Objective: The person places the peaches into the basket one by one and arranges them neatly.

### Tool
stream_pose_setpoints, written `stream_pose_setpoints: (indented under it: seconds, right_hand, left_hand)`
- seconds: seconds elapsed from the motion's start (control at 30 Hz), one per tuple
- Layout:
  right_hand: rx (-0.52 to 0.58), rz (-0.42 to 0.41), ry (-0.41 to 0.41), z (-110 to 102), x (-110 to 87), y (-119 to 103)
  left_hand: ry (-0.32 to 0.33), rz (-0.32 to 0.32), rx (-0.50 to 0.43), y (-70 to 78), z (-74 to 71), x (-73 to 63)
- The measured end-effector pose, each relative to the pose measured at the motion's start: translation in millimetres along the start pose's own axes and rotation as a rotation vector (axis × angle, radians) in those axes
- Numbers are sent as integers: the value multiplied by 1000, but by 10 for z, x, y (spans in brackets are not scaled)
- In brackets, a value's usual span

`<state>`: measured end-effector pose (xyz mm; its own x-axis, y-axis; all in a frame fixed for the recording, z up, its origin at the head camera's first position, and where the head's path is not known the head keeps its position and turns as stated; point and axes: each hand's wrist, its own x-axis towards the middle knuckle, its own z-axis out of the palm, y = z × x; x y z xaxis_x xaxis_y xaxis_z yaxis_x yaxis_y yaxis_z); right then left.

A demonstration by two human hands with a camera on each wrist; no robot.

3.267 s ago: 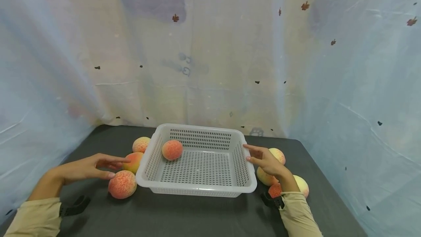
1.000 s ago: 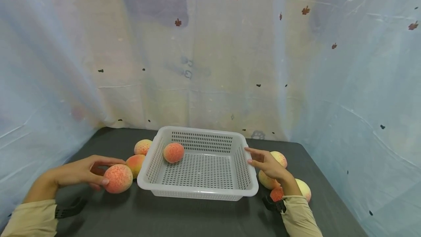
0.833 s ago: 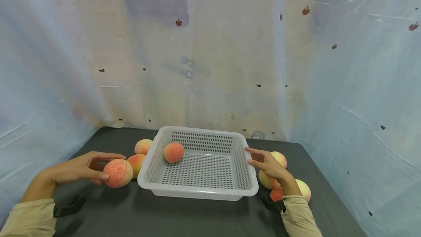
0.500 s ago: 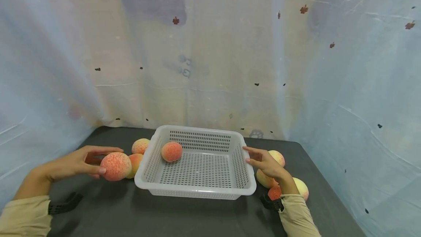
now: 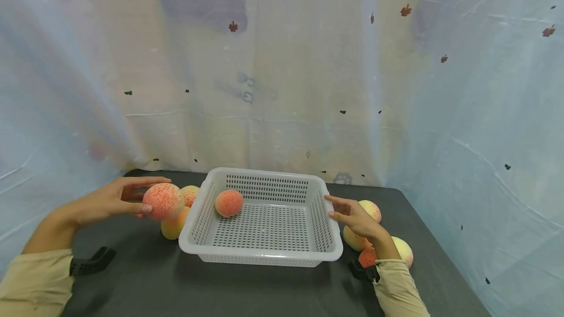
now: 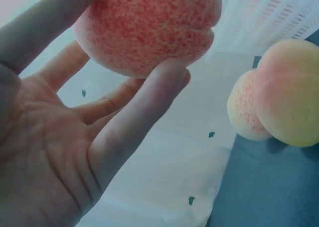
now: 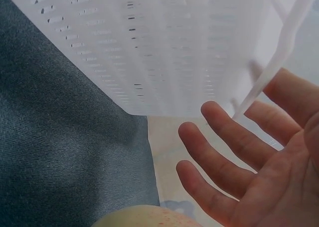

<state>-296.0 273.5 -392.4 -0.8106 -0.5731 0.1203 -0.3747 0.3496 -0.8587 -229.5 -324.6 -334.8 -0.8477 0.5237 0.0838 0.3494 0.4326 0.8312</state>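
Note:
My left hand (image 5: 105,202) grips a speckled red-pink peach (image 5: 164,201) between thumb and fingers, raised above the dark table on the left. Close behind and below it in the head view are a yellow-orange peach (image 5: 173,225) and a pale speckled peach (image 5: 190,194), beside a white plastic basket (image 5: 260,253). Inside the basket's far left corner lies one pink-orange peach (image 5: 228,203). My right hand (image 5: 358,216) rests at the basket's right rim, thumb and index fingertips on the edge. Its other fingers extend loosely along the outside in the right wrist view.
Several peaches lie right of the basket, partly behind my right arm: a pale one (image 5: 371,210), a yellowish one (image 5: 355,239), a red one (image 5: 367,257) and a cream one (image 5: 403,250). A patterned curtain (image 5: 282,87) closes off the back and sides of the dark table (image 5: 246,292).
My left hand has taken hold of the nearest left peach, lifted it off the table and brought it up, lately a little rightward. My right hand has stayed at the basket rim.

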Motion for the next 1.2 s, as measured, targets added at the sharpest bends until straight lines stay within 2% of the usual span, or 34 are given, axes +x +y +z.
stream_pose_setpoints:
  seconds: [0.13, 0.37, 0.57, 0.8, 0.97, 1.2]
  right_hand:
    - [-2, 2, 4, 6, -6, -10]
    - [-7, 14, 14, 17, -6, -14]
    - [-8, 12, 20, 19, 2, -22]
    - [-7, 16, 21, 21, 4, -33]
    - [-6, 6, 13, 16, 22, -31]
    - [37, -2, -11, 11, 14, -23]
  left_hand:
    - [21, -2, 24, 35, 11, 74]
    - [14, -6, 41, 72, 48, 219]
    - [21, -34, 39, 133, 115, 332]
    - [-13, -48, 3, 178, 163, 469]
    - [-24, -42, 10, 210, 215, 577]
    - [-37, -39, -18, 259, 295, 755]
